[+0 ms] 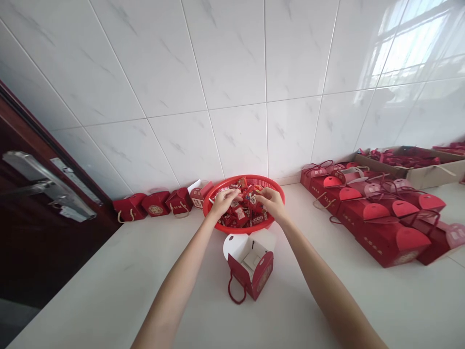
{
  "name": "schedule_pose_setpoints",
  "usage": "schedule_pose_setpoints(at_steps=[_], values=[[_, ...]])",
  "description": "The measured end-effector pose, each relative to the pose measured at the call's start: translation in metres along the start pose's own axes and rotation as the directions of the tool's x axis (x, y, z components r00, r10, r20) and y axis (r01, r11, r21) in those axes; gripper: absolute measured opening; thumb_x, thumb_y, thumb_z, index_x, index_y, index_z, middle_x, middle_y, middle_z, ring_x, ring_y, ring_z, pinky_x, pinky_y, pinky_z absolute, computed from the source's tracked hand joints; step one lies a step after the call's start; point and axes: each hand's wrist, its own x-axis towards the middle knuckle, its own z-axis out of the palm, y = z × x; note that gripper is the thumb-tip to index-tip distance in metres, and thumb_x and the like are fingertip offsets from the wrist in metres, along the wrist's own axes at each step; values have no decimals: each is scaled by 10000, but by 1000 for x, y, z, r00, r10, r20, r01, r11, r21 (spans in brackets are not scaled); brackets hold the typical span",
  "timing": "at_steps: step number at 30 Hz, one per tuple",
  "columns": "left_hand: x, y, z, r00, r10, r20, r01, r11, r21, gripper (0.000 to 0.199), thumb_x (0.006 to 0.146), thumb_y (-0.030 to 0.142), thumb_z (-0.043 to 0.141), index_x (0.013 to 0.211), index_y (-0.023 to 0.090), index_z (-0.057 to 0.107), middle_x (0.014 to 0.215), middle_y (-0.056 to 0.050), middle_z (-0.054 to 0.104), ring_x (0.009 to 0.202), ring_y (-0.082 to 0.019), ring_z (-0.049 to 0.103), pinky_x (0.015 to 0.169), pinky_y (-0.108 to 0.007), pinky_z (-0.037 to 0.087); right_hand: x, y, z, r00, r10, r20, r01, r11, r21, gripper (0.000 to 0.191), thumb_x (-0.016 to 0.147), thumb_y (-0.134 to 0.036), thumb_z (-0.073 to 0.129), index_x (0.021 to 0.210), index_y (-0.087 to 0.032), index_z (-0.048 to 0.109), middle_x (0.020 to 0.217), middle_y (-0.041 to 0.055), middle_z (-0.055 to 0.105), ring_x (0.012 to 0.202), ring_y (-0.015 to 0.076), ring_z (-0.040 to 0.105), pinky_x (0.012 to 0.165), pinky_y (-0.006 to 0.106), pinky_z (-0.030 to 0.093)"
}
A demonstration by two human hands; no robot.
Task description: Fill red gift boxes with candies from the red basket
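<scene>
A red plastic basket (217, 226) stands against the wall, filled with red-wrapped candies (240, 213). Both my hands are over it. My left hand (224, 201) is at the left side, thumb and fingers drawn together; what they pinch is too small to make out. At the right side, my right hand (273, 201) has its fingertips closed on a small wrapped candy (253, 199). Between my forearms, in front of the basket, sits an open red gift box (250, 269) with a white inside and a red cord handle. Its flaps stand spread, and only its pale inner bottom shows.
Several closed red boxes (156, 203) line the wall at left, beside a box with a raised white flap (198, 194). Many red boxes (366, 213) are grouped at right, before a cardboard carton (425, 175) of red items. A dark door (43, 208) borders the white table (109, 281).
</scene>
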Motion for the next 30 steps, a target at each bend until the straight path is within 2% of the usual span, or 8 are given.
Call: schedule_pose_setpoints(at_steps=[3,7,11,16,20,23,28,30], values=[[1,-1,-4,996,-43,-81,59,979,197,392,920,374,436,810,173,754,868,-69,785,974,-243,709,921,-339,524,1,-5,0,994,88,-70,-80,990,119,256,671,-358,633,616,-237,414,577,-44,497,574,141,481,546,278,401],[-4,-4,-18,993,-120,-13,117,929,350,232,826,285,562,722,204,752,815,-46,780,873,-248,717,830,-323,525,-1,-12,0,982,161,-100,-134,964,230,251,661,-359,618,618,-236,403,583,-46,512,586,140,500,539,266,408],[-15,-6,-31,974,-219,64,159,854,495,156,731,187,633,782,225,776,892,-44,787,892,-249,711,789,-304,509,-5,-17,3,976,218,-29,-196,922,335,248,702,-418,638,692,-239,466,635,-30,604,578,156,554,514,270,400],[-21,-1,-31,933,-319,166,163,786,596,156,633,260,760,788,240,770,872,-32,778,868,-269,698,767,-311,487,-8,-15,10,987,135,92,-161,892,422,270,726,-449,700,722,-231,541,628,-38,601,529,135,548,591,293,440],[-18,1,-23,913,-340,226,143,785,602,313,474,208,845,768,243,742,827,-19,764,831,-275,687,721,-297,469,-9,-15,12,986,126,112,-160,907,389,266,715,-449,730,729,-223,590,635,-34,590,483,115,490,550,292,400],[-15,-2,-20,917,-330,222,147,800,582,348,432,123,829,746,226,720,773,-23,743,819,-282,682,713,-300,467,-10,-16,11,984,134,114,-167,916,365,246,695,-432,738,749,-225,617,627,-30,589,474,118,473,533,295,388],[-16,-9,-20,936,-275,218,152,878,454,246,610,206,773,853,205,732,776,-21,734,810,-238,688,736,-302,507,-9,-17,11,981,156,111,-186,911,367,226,644,-359,736,793,-205,665,597,-31,577,516,124,478,561,291,407],[-17,-10,-22,940,-245,236,181,948,264,315,663,275,772,962,187,730,825,-33,743,841,-228,694,762,-310,531,-9,-18,11,978,179,112,-207,916,343,256,612,-340,749,812,-193,684,575,-38,562,526,123,471,567,288,412]])
